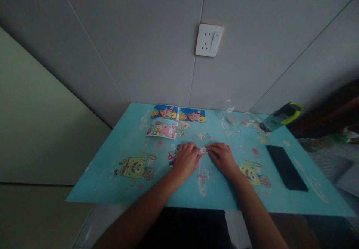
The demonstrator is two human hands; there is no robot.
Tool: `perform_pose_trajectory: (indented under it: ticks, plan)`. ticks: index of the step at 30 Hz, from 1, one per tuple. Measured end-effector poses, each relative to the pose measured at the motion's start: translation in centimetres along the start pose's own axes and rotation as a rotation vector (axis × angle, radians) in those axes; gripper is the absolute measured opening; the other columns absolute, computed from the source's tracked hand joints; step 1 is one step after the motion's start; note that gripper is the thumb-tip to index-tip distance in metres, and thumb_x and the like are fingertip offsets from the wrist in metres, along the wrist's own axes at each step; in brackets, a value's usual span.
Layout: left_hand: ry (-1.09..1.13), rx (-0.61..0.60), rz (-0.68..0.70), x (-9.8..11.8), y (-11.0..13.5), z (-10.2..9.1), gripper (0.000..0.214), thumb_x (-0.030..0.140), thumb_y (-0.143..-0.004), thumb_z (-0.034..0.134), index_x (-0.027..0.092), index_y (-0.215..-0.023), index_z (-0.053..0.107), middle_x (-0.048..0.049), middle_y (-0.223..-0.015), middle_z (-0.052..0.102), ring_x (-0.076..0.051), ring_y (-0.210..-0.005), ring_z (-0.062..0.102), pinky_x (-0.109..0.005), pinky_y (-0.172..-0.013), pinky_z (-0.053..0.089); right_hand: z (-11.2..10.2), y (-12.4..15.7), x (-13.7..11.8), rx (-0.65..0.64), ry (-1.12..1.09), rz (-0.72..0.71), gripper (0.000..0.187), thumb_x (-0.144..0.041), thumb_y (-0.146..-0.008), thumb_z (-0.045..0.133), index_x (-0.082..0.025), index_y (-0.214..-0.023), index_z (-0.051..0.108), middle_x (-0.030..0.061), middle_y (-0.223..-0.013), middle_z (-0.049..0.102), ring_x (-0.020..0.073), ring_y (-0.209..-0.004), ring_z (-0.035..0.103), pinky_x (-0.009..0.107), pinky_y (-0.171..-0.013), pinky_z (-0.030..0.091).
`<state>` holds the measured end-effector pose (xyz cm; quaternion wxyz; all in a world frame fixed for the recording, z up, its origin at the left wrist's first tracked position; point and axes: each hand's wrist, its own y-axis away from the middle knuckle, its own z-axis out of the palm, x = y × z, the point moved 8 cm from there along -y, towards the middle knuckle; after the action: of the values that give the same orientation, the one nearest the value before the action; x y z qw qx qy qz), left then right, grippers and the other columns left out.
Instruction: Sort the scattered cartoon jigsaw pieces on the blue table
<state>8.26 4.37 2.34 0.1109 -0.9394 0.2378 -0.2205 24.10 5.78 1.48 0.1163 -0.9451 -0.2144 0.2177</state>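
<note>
Both forearms are bare up to the lower edge of the view, with no sleeve showing. The left hand and the right hand carry no glove, ring, watch or band. Dim light hides finer detail of the fingers.

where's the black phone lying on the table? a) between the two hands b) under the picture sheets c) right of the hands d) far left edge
c: the phone lies flat on the table, out to the right of the right hand and apart from it, while the left hand and the picture sheets sit further left.
</note>
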Motion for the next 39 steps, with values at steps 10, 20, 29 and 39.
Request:
perform_pose_trajectory:
  ticks: [10,20,29,39]
  plan:
    - [0.022,-0.005,0.004,0.0,0.1,0.0,0.017,0.032,-0.095,0.058,0.023,-0.108,0.065,-0.0065,-0.115,0.057,-0.025,-0.115,0.05,-0.045,-0.099,0.04,0.2,0.4,1.0,0.007,-0.035,0.022,0.024,-0.034,-0.095,0.061,-0.03,-0.116,0.072,0.007,-0.106,0.069,0.0252,-0.1,0.059,0.04,-0.087,0.043]
    - [0.077,0.0,0.002,0.1,0.1,-0.2,0.019,0.035,-0.095,0.058,0.022,-0.107,0.064,-0.0069,-0.115,0.059,-0.026,-0.117,0.051,-0.046,-0.102,0.038,0.1,0.6,1.0,0.015,-0.259,-0.006,0.027,-0.032,-0.096,0.058,-0.025,-0.119,0.07,0.0088,-0.106,0.065,0.0235,-0.098,0.062,0.039,-0.089,0.051]
    - [0.139,0.014,-0.019,-0.3,0.1,0.0,0.022,0.039,-0.096,0.058,0.023,-0.11,0.064,-0.0066,-0.115,0.062,-0.025,-0.119,0.051,-0.045,-0.102,0.038,-0.7,0.4,0.7,0.061,-0.449,0.027,0.025,-0.034,-0.095,0.059,-0.028,-0.116,0.071,0.0073,-0.105,0.064,0.0218,-0.099,0.063,0.038,-0.089,0.054]
    - [0.166,-0.01,-0.017,-0.5,0.1,0.3,0.025,0.024,-0.091,0.065,0.026,-0.115,0.061,-0.0039,-0.117,0.064,-0.024,-0.125,0.049,-0.045,-0.106,0.034,-0.9,0.4,1.3,0.093,-0.464,0.083,0.025,-0.034,-0.096,0.057,-0.028,-0.115,0.071,0.0079,-0.11,0.065,0.0221,-0.101,0.063,0.039,-0.089,0.053]
